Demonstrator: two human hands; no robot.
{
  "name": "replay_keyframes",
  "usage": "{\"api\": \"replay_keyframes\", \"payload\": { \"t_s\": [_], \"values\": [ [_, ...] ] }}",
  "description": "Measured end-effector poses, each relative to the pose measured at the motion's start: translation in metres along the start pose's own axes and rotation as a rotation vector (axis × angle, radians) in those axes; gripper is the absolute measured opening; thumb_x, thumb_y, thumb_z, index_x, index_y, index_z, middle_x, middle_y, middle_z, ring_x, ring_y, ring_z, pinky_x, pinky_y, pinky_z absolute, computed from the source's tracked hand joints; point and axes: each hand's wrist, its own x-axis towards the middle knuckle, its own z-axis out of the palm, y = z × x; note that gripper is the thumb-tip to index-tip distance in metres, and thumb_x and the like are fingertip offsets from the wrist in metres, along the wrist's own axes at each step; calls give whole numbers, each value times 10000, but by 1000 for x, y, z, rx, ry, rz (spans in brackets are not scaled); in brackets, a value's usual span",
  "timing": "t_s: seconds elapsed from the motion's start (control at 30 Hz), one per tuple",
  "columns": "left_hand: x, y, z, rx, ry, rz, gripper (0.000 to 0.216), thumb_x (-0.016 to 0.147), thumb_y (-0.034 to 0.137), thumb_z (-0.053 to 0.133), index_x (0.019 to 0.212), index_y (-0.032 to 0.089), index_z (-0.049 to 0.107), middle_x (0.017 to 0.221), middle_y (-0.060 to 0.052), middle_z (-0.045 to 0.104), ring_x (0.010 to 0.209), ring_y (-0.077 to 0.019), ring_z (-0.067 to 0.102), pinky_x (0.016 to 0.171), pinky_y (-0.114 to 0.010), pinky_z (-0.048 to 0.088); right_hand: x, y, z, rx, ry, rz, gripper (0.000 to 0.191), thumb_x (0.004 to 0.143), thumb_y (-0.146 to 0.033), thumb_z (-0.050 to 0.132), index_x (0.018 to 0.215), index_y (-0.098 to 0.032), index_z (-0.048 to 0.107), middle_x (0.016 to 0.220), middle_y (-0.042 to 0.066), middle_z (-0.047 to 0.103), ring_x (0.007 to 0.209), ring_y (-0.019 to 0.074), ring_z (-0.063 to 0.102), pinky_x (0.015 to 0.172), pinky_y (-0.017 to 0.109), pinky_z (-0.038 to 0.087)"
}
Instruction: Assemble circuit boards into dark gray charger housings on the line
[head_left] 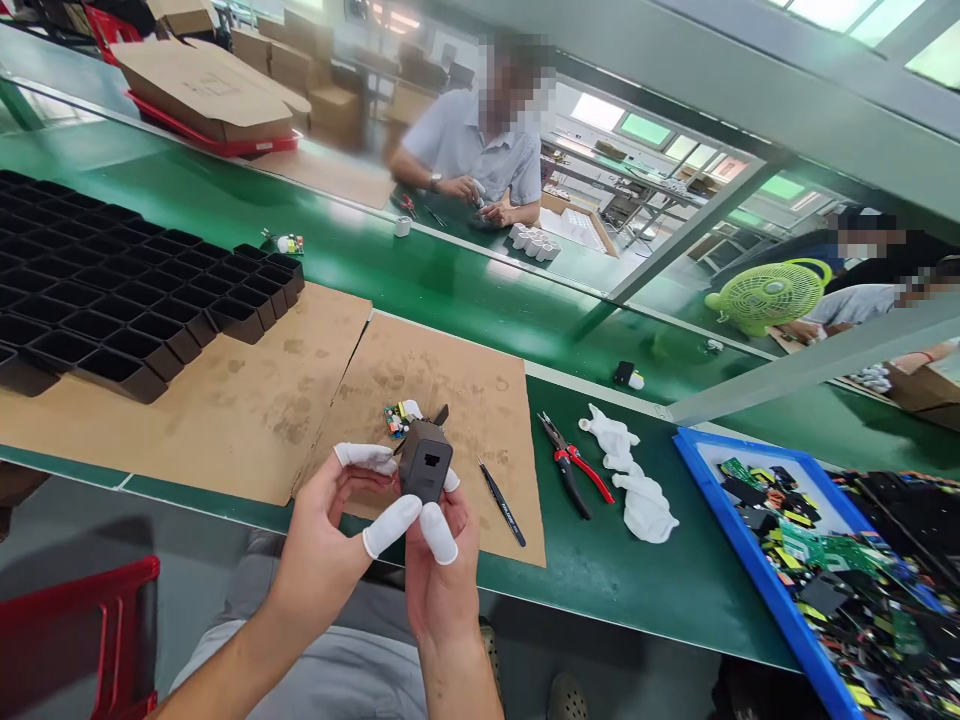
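Note:
Between my two hands is a black plastic housing (pixel 426 462) with a small port-shaped cutout in the face turned to me. My left hand (pixel 352 520) grips its left side, white finger cots on the thumb and a fingertip. My right hand (pixel 442 560) holds it from the right and below, also with white cots. Just behind the housing, a small circuit board (pixel 396 420) with white and yellow parts shows, partly hidden; I cannot tell whether it touches the housing. Black tweezers (pixel 501 502) lie on the cardboard sheet (pixel 480 380) to the right.
Rows of open black housings (pixel 112 290) stand at left. Red-handled pliers (pixel 574 465) and crumpled white gloves (pixel 634 475) lie right of the cardboard. A blue tray (pixel 757 560) holds many boards and black parts. Across the bench a person (pixel 480 150) works with small white pieces.

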Motion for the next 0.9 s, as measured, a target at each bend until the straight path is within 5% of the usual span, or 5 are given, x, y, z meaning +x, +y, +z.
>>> {"api": "replay_keyframes", "payload": {
  "t_s": [0.43,0.6,0.7,0.9],
  "values": [
    [8,7,3,-187,-96,-224,588,599,465,1091,1052,201,825,1150,-121,854,1158,-359,804,1100,-488,659,-2,8,0,-93,-6,-72,481,814,-525,980,1170,-240,829,1160,88,826,1102,282,768,1005,416,637],
    [8,7,-1,-353,-26,-260,563,655,579,1063,1029,219,845,1146,-96,867,1194,-372,804,1082,-494,681,7,-1,-4,-563,-64,-371,479,810,-476,981,1206,-262,819,1161,62,749,1090,272,712,982,394,596],
    [10,2,-6,-482,47,-270,515,672,590,1057,964,219,850,1189,-88,868,1218,-361,803,1179,-530,646,26,-20,-19,-873,0,-544,375,940,-502,853,1216,-252,812,1121,77,756,1067,285,704,973,422,565],
    [17,-6,-22,-652,105,-316,241,838,401,973,942,214,861,1256,-93,850,1306,-345,782,1314,-583,555,46,-69,-75,-1589,179,-450,311,1005,-465,709,1158,-231,846,1142,131,761,998,332,689,914,478,497]
  ]
}}
